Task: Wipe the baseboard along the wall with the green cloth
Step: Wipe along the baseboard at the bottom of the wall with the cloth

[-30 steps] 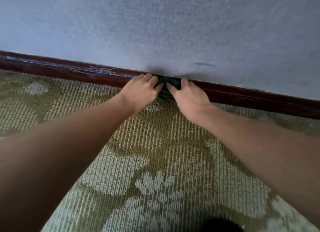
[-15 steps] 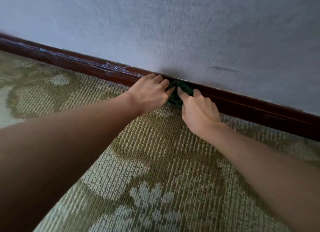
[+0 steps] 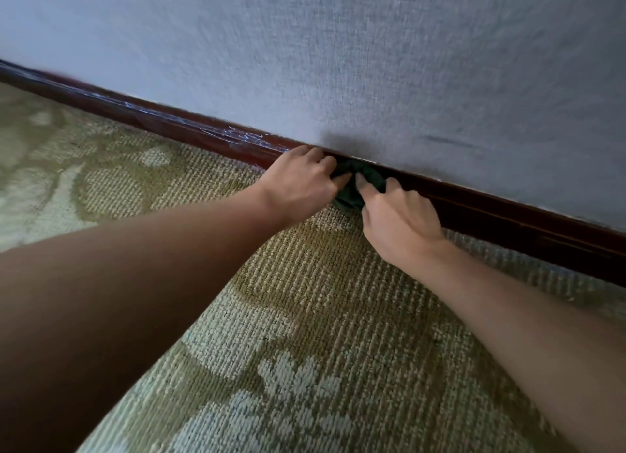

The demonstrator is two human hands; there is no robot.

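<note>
Green cloth (image 3: 349, 197) bunched against the dark baseboard (image 3: 508, 222), lower edge on the carpet (image 3: 321, 300). My left hand (image 3: 301, 181) and right hand (image 3: 399, 222) each keep a curled-finger grip on it, one per side.

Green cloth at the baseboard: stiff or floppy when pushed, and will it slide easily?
Probably floppy: the green cloth sits bunched and creased between left hand and right hand. It may drag where it meets the looped carpet.
</note>
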